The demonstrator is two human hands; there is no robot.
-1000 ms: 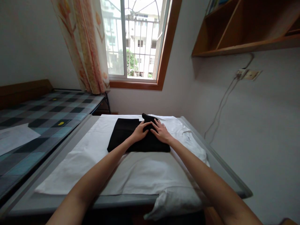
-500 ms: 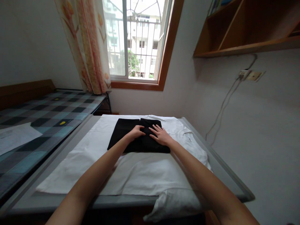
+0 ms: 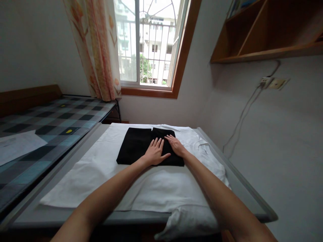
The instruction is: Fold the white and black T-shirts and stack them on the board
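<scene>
A folded black cloth (image 3: 133, 146), perhaps a garment, lies flat on a spread white T-shirt (image 3: 101, 161). My left hand (image 3: 154, 153) rests palm down on the near middle of the black cloth, fingers stretched out and thumb pointing right. Just to its right, my right hand (image 3: 176, 146) lies on the cloth's right part, with its fingers extended toward the upper left. Neither hand grips anything. One part of the white T-shirt hangs over the table's near edge.
The grey table (image 3: 32, 216) carries the shirt. Beside it on the left is a checked mattress (image 3: 85, 117) with paper sheets (image 3: 20, 146). A curtain (image 3: 101, 50) hangs by the barred window. On the right are a wall shelf (image 3: 262, 52) and a socket with cables (image 3: 267, 82).
My left hand has moved nearer and slightly right across the black cloth, its fingers now spread flat. The right hand has turned a little, staying on the cloth's right part.
</scene>
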